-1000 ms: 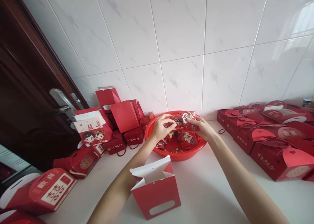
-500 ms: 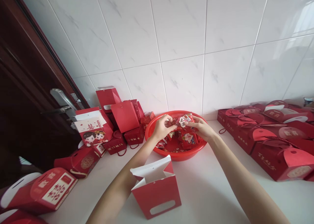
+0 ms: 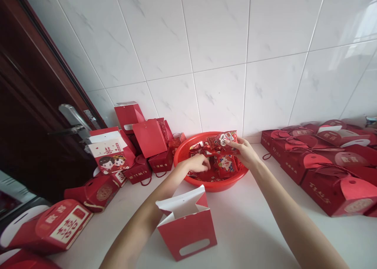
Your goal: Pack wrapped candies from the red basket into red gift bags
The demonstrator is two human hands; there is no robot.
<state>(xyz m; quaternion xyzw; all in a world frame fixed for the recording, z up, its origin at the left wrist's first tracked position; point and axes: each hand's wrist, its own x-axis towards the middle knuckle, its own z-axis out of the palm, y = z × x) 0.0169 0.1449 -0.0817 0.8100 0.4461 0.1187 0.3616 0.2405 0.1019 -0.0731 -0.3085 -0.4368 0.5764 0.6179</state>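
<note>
My right hand [image 3: 242, 150] pinches red snack packets [image 3: 228, 137] over the right side of a red plastic basket [image 3: 216, 187]. Inside the basket, my left hand [image 3: 200, 163] reaches down with fingers bent; its fingertips are partly hidden, and whether they grip anything does not show. More red wrapped packets [image 3: 226, 165] lie around it on the basket's bottom. In front of the basket stands a red paper gift box [image 3: 188, 231], its top open, with a white inside and an oval cutout low on the near side.
Closed red gift boxes [image 3: 321, 186] stand in rows at the right. More boxes [image 3: 67, 229] crowd the left, some stacked near a dark door [image 3: 35, 104] with a metal handle [image 3: 73, 121]. A white tiled wall [image 3: 218, 64] rises behind the basket.
My left hand has moved away from the packets at my right hand and down into the basket. My right hand keeps its hold, shifted slightly right.
</note>
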